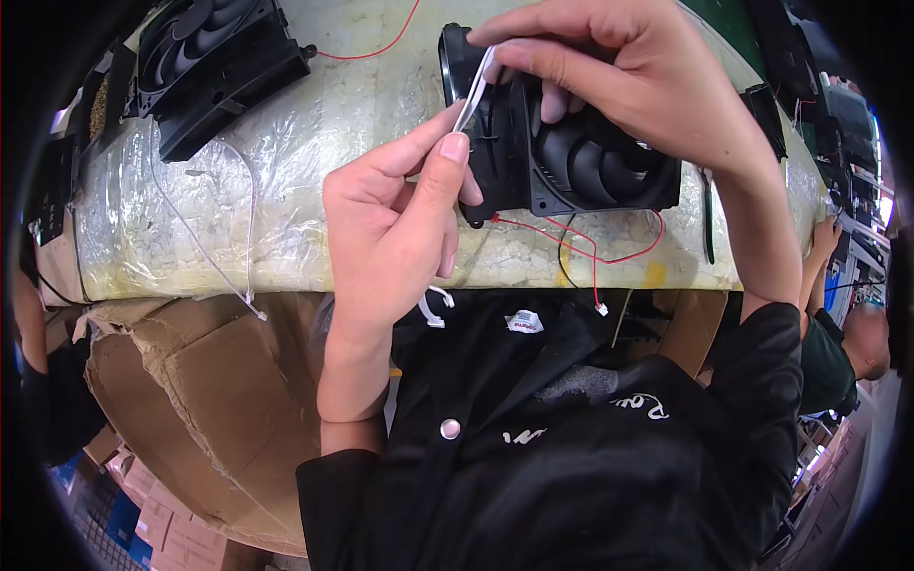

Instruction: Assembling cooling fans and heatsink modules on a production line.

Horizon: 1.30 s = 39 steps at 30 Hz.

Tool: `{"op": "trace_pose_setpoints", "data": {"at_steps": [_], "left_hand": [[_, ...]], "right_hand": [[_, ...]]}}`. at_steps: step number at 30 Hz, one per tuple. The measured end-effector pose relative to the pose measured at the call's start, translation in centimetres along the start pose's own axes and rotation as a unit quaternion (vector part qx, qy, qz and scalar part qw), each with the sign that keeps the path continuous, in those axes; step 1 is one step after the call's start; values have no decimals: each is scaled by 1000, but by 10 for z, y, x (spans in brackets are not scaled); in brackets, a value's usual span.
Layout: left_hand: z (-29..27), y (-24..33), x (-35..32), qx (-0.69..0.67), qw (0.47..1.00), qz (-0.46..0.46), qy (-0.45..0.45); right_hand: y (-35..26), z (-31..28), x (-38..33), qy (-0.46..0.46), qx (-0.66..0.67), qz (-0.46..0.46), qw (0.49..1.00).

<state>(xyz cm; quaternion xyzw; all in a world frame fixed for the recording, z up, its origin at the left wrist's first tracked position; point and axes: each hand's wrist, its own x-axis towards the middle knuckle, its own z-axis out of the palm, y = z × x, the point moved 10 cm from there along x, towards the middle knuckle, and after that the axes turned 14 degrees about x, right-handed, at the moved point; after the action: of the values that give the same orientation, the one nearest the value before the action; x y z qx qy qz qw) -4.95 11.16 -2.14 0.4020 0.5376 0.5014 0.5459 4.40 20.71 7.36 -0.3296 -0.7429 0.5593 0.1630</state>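
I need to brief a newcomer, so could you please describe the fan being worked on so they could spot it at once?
On the plastic-wrapped bench, look right of centre, under the two hands. The fan is black and square-framed, held by the right hand, while the left hand pinches a white tie at its edge. Unlike the stacked fans top left, it trails red and black wires.

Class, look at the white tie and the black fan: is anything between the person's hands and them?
Nothing visible. Both the left hand and right hand pinch the white tie directly, against the black fan.
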Motion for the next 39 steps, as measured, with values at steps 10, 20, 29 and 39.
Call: {"op": "trace_pose_setpoints", "data": {"at_steps": [10,20,29,39], "left_hand": [[-16,7,-3,37,998,-42,-7],[7,8,1,56,992,-75,-85],[5,15,-4,276,960,-17,-47],[9,28,-11,341,936,67,-53]], "right_hand": [[-11,9,12,-50,-145,-9,988],[-30,14,-14,11,-138,-247,959],[-18,26,1,-97,-190,-28,977],[-13,26,0,-107,-211,-9,972]]}}
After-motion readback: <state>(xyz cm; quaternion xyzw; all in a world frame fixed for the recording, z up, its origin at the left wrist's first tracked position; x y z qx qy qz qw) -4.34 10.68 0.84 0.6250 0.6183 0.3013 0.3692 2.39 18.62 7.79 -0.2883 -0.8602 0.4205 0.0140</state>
